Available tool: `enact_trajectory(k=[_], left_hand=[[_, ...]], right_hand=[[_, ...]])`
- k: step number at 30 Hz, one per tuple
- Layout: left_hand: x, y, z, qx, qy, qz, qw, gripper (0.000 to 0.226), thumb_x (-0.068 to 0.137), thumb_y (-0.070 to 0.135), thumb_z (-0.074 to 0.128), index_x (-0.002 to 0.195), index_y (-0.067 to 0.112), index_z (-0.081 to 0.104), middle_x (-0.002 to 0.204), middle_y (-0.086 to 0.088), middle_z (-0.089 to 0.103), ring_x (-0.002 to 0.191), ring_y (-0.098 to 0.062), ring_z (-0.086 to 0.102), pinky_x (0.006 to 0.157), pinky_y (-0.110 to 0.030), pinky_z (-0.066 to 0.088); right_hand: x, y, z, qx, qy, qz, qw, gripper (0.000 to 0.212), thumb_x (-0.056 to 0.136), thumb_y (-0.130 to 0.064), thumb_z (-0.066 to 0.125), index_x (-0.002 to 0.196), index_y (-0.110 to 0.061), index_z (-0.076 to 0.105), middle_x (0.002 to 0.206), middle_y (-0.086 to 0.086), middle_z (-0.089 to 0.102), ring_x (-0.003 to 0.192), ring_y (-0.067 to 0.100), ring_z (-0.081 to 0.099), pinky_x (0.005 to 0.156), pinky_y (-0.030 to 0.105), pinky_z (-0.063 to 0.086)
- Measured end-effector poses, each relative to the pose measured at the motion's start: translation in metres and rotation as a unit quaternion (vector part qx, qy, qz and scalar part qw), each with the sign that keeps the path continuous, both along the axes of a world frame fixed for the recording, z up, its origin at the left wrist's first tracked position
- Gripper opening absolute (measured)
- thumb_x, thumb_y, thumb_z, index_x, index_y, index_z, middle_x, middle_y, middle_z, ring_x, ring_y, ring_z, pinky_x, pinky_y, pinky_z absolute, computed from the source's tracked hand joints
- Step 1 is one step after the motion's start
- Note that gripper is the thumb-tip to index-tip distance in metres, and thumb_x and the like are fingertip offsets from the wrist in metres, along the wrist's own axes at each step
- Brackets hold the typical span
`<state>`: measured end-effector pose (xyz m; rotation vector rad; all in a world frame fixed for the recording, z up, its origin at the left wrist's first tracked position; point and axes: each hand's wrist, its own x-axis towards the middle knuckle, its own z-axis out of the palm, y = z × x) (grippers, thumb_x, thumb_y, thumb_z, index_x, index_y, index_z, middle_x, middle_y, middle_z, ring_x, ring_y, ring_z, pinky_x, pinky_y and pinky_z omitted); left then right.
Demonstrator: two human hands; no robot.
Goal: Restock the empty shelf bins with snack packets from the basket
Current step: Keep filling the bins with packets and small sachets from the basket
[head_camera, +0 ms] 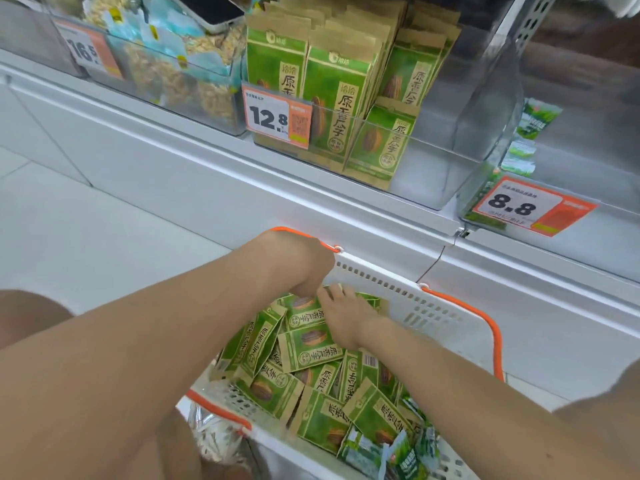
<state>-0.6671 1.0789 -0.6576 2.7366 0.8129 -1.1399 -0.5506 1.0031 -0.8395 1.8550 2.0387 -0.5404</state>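
The basket (433, 306) stands nearest, low in the scene, and it is full of green snack packets (308, 344) lying flat in many directions. Both hands meet at its far end. The right hand (341, 318) rests flat on one packet with the fingers spread narrow, pressing it. The left hand (304, 263) bends down beside it, and its fingertips are hidden behind the wrist, so I cannot tell if it pinches a packet or not. The packet under the hands lies with its long axis running left to right. Farther and higher, straight above the hands, is the shelf bin (433, 168) with the 12.8 price tag (275, 116). Its left part holds upright packets, its right part is bare, so I judge the lift goes up and a little right
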Motion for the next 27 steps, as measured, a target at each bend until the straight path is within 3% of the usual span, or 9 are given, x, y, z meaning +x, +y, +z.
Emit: enact_trajectory(k=[4, 6, 9, 11, 15, 19, 22, 24, 27], left_hand=[[-0.001, -0.001, 0.004, 0.001, -0.007, -0.004, 1.0, 0.068, 0.101, 0.004, 0.046, 0.164, 0.019, 0.026, 0.15, -0.009, 0.053, 0.132, -0.03, 0.056, 0.102, -0.042, 0.053], [-0.001, -0.001, 0.003, -0.002, -0.014, -0.005, 1.0, 0.066, 0.102, 0.005, 0.045, 0.164, 0.019, 0.026, 0.152, -0.008, 0.052, 0.133, -0.03, 0.055, 0.104, -0.043, 0.052], [-0.003, 0.001, -0.002, -0.01, -0.018, 0.001, 1.0, 0.067, 0.102, 0.006, 0.045, 0.164, 0.021, 0.028, 0.151, -0.007, 0.054, 0.133, -0.03, 0.057, 0.106, -0.045, 0.052], [-0.004, 0.006, -0.007, -0.015, -0.011, 0.012, 1.0, 0.062, 0.102, 0.008, 0.046, 0.161, 0.023, 0.034, 0.149, -0.005, 0.056, 0.129, -0.03, 0.06, 0.105, -0.043, 0.053], [-0.003, 0.012, -0.01, -0.018, -0.013, 0.018, 1.0, 0.039, 0.105, 0.017, 0.046, 0.142, 0.017, 0.06, 0.136, -0.002, 0.06, 0.1, -0.024, 0.05, 0.086, -0.034, 0.044], [-0.004, 0.012, 0.006, -0.028, -0.067, 0.058, 0.996, 0.036, 0.105, 0.02, 0.049, 0.14, 0.016, 0.058, 0.139, -0.006, 0.06, 0.118, -0.029, 0.063, 0.094, -0.039, 0.052], [-0.007, 0.008, 0.023, -0.002, -0.097, 0.078, 0.992, 0.037, 0.101, 0.023, 0.061, 0.135, 0.009, 0.053, 0.121, -0.011, 0.065, 0.103, -0.029, 0.067, 0.072, -0.034, 0.05], [-0.011, 0.007, 0.038, 0.011, -0.118, 0.09, 0.989, 0.05, 0.094, 0.031, 0.073, 0.132, 0.009, 0.047, 0.116, -0.01, 0.064, 0.096, -0.028, 0.065, 0.07, -0.035, 0.051], [-0.018, 0.012, 0.061, -0.009, -0.195, 0.115, 0.974, 0.055, 0.086, 0.038, 0.082, 0.126, 0.014, 0.052, 0.116, -0.004, 0.066, 0.105, -0.028, 0.066, 0.087, -0.041, 0.057]], right_hand=[[0.002, 0.004, -0.005, 0.02, -0.018, 0.007, 1.0, 0.096, 0.091, -0.006, 0.061, 0.163, -0.023, 0.0, 0.164, 0.014, 0.013, 0.144, 0.04, 0.025, 0.114, 0.052, 0.038], [0.002, 0.005, -0.007, 0.023, -0.019, 0.013, 0.999, 0.095, 0.09, -0.007, 0.064, 0.162, -0.023, 0.003, 0.164, 0.013, 0.019, 0.142, 0.037, 0.029, 0.112, 0.05, 0.038], [0.0, 0.006, -0.005, 0.081, -0.064, 0.001, 0.995, 0.068, 0.09, -0.008, 0.064, 0.149, -0.009, 0.03, 0.138, 0.016, 0.042, 0.126, 0.033, 0.039, 0.107, 0.044, 0.039], [0.003, 0.007, -0.001, 0.116, -0.077, -0.021, 0.99, 0.044, 0.091, -0.013, 0.064, 0.13, -0.009, 0.045, 0.128, 0.013, 0.046, 0.12, 0.032, 0.041, 0.107, 0.044, 0.037], [0.014, 0.007, 0.018, 0.091, 0.015, -0.051, 0.994, 0.03, 0.092, -0.019, 0.068, 0.115, -0.017, 0.049, 0.119, 0.007, 0.052, 0.113, 0.028, 0.05, 0.098, 0.043, 0.048], [0.02, 0.011, 0.064, 0.101, 0.108, -0.073, 0.986, 0.022, 0.093, -0.025, 0.068, 0.112, -0.022, 0.058, 0.099, 0.002, 0.061, 0.092, 0.028, 0.062, 0.077, 0.042, 0.055], [0.021, 0.017, 0.112, 0.168, 0.154, -0.048, 0.972, 0.017, 0.089, -0.032, 0.073, 0.1, -0.024, 0.063, 0.074, -0.007, 0.054, 0.072, 0.02, 0.055, 0.061, 0.036, 0.044], [0.023, 0.02, 0.15, 0.191, 0.177, -0.022, 0.965, 0.019, 0.089, -0.034, 0.072, 0.104, -0.025, 0.065, 0.072, -0.011, 0.055, 0.07, 0.016, 0.051, 0.063, 0.036, 0.045], [0.032, 0.02, 0.211, 0.2, 0.174, 0.02, 0.964, 0.017, 0.091, -0.03, 0.071, 0.103, -0.021, 0.063, 0.086, -0.005, 0.065, 0.08, 0.019, 0.056, 0.076, 0.041, 0.051]])
